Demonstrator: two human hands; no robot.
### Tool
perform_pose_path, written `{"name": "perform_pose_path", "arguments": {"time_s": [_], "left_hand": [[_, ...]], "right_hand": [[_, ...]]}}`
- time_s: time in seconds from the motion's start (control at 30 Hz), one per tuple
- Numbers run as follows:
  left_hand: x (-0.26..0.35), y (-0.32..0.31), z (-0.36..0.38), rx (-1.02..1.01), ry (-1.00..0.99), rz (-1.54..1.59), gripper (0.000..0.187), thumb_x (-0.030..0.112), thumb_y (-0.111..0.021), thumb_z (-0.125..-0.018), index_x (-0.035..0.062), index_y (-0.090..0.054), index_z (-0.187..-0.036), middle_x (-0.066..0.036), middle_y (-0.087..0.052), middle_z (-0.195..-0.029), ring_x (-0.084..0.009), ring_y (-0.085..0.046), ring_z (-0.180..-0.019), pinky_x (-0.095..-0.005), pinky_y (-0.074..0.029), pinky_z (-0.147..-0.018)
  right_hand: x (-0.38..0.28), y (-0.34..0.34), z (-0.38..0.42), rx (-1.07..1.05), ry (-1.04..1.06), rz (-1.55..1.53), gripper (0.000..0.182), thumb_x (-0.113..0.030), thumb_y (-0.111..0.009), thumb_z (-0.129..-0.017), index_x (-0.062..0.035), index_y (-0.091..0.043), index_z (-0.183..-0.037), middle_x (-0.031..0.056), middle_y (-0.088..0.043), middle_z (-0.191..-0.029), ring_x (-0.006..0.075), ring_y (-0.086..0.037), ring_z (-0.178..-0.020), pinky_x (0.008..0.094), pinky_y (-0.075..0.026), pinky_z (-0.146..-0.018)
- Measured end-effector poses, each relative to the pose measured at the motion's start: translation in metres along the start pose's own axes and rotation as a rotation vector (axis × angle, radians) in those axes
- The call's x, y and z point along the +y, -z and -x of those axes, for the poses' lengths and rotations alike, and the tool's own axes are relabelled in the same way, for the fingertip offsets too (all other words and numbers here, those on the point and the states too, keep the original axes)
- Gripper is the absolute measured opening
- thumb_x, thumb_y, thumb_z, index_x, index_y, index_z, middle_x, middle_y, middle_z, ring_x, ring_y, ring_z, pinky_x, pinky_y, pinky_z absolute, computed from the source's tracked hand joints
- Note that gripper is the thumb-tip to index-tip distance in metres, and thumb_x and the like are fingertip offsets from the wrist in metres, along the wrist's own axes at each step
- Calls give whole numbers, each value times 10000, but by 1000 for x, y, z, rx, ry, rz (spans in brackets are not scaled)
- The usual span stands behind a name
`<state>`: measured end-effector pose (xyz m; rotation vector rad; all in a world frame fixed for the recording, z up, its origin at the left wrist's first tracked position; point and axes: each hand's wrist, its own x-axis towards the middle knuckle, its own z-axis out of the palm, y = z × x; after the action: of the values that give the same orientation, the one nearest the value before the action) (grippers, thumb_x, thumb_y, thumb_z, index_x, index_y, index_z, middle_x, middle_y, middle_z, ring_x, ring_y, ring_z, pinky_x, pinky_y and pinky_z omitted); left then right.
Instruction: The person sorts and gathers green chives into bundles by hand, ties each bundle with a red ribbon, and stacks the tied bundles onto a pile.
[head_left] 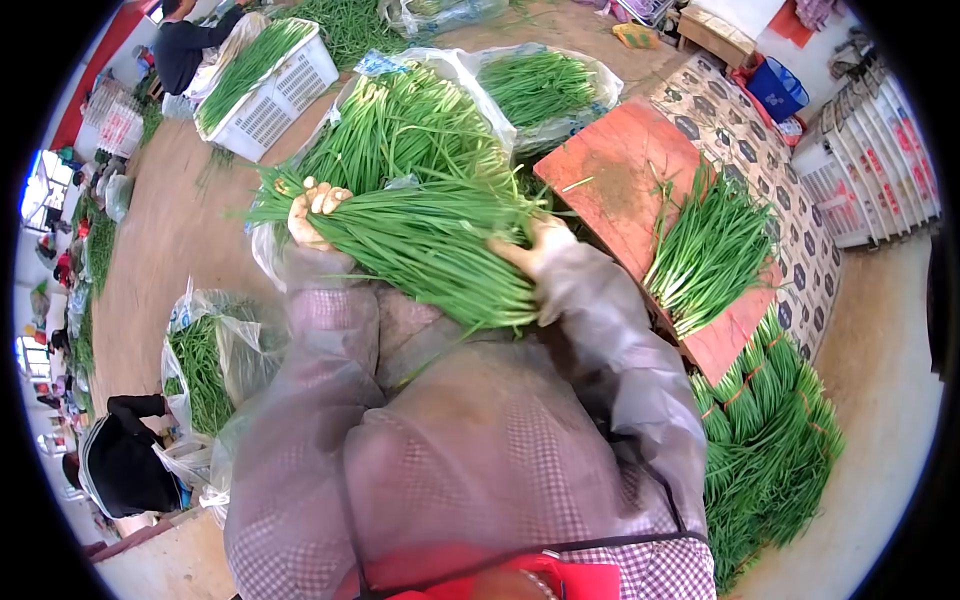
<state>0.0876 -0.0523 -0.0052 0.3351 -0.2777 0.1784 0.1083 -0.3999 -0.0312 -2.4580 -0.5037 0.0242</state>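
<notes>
A large bundle of long green garlic chives (430,235) lies across my lap at a slant, held at both ends. My left hand (314,213) has its fingers wrapped round the left end. At the right end, my right hand (540,245) grips the bundle with the thumb over the leaves; its other fingers are partly hidden. Just beyond the bundle, more chives (410,125) with pale stems fill a plastic-lined container. A smaller pile of chives (715,250) lies on the red board (610,160) to my right.
Tied chive bundles (765,450) are stacked below the board. Another bag of chives (535,88) stands ahead, and a white crate (285,95) of them stands beside a seated person (185,50). A plastic bag of greens (205,370) and a bending person (120,455) are at left. White crates (870,160) stand right.
</notes>
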Motion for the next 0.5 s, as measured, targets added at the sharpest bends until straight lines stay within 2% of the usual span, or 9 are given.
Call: {"name": "perform_pose_path", "arguments": {"time_s": [0.07, 0.17, 0.2, 0.23, 0.27, 0.33, 0.37, 0.47, 0.5], "left_hand": [[0, -10, -1, -63, 17, 11, 185, 102, -479, -843, 65, -510, -1022, 20, -432, -640, -136, -453, -627, -324, -396, -801], [4, -29, 4, -175, 67, -24, 164, 101, -493, -845, 63, -497, -1005, 7, -461, -662, -133, -464, -649, -318, -392, -793], [5, -29, 6, -172, 65, -23, 164, 101, -493, -845, 63, -497, -1005, 7, -461, -662, -133, -464, -649, -318, -392, -793], [6, -29, 9, -199, 54, -24, 165, 105, -500, -847, 63, -492, -1007, 5, -462, -666, -133, -464, -652, -317, -390, -790], [7, -28, 10, -229, 45, -23, 167, 108, -506, -849, 64, -486, -1009, 3, -464, -670, -132, -464, -654, -315, -389, -787], [13, -24, 11, -259, 25, -3, 188, 120, -532, -847, 72, -481, -1021, 2, -465, -669, -129, -468, -662, -307, -383, -790], [18, -22, 10, -304, 42, -12, 180, 124, -535, -847, 77, -481, -1012, 3, -471, -674, -127, -469, -664, -301, -380, -792], [19, -37, 9, -341, 67, -36, 128, 114, -531, -853, 91, -485, -971, 4, -482, -674, -121, -472, -663, -287, -372, -792], [20, -39, 10, -342, 95, -59, 113, 105, -527, -855, 94, -486, -959, 6, -482, -670, -119, -472, -659, -286, -372, -787]], "right_hand": [[5, -29, -6, -25, 233, -25, 423, -269, -676, -727, -29, -593, -1066, 181, -608, -1115, 346, -588, -1011, 398, -478, -876], [-5, -25, 14, -112, 65, 227, 338, -147, -628, -685, -17, -564, -991, 167, -623, -905, 336, -631, -823, 422, -504, -765], [1, -14, 20, -178, -63, 158, 485, -128, -582, -724, -29, -499, -1191, 217, -571, -1120, 372, -571, -1016, 434, -468, -879], [43, -43, 28, 167, 107, 208, 269, -135, -621, -649, -37, -595, -898, 155, -621, -862, 322, -622, -728, 425, -498, -662], [66, -38, 41, 243, 126, 218, 280, -138, -628, -625, -46, -617, -890, 153, -621, -839, 317, -621, -733, 422, -499, -665], [106, -13, 52, -357, -398, 266, 397, -198, -640, -726, -35, -611, -1086, 209, -622, -1021, 363, -620, -939, 436, -497, -827], [86, 36, 58, -667, -464, 126, 557, -331, -652, -786, -36, -538, -1244, 248, -557, -1202, 384, -559, -1097, 420, -445, -944], [119, 24, 84, -272, -431, 328, 558, -359, -607, -828, -21, -517, -1263, 254, -551, -1213, 357, -532, -1150, 376, -412, -985], [105, 42, 67, -270, -464, 22, 602, -430, -590, -854, 0, -507, -1268, 218, -574, -1206, 315, -517, -1185, 355, -389, -1004]]}}
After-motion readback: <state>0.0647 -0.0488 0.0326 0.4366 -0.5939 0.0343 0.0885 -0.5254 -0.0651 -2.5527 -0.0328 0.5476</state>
